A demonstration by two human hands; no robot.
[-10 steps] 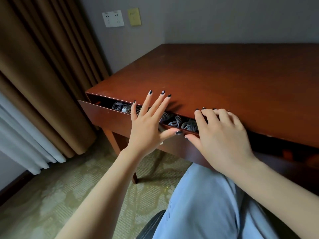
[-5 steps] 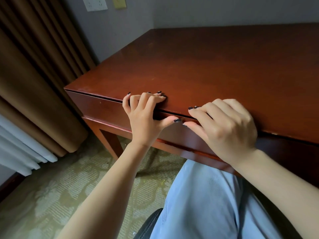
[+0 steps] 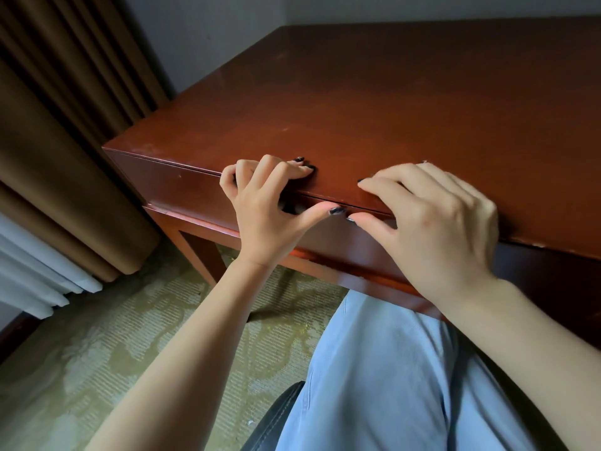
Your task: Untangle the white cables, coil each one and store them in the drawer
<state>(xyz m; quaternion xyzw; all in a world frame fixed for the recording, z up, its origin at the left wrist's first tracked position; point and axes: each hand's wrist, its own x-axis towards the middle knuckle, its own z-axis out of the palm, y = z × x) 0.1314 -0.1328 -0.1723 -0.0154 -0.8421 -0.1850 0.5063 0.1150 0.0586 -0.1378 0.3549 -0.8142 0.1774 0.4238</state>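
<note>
The drawer [image 3: 182,190] sits pushed flush into the front of the red-brown wooden desk [image 3: 390,109]. No white cables are visible; the drawer's inside is hidden. My left hand [image 3: 266,206] rests at the desk's front edge, bent fingertips on the top and thumb against the drawer front. My right hand [image 3: 432,216] lies beside it to the right, its fingers draped over the desk top and its thumb touching the seam above the drawer. Neither hand holds anything.
Brown curtains [image 3: 48,141] and a white sheer [image 3: 32,281] hang left of the desk. Patterned green carpet [image 3: 130,336] lies below. My leg in light blue trousers [image 3: 374,369] is under the desk edge, on a black chair seat [image 3: 276,415].
A second ago the drawer stood open with coiled cables showing. It slid shut under both hands, and my fingers have since curled onto the desk's front edge.
</note>
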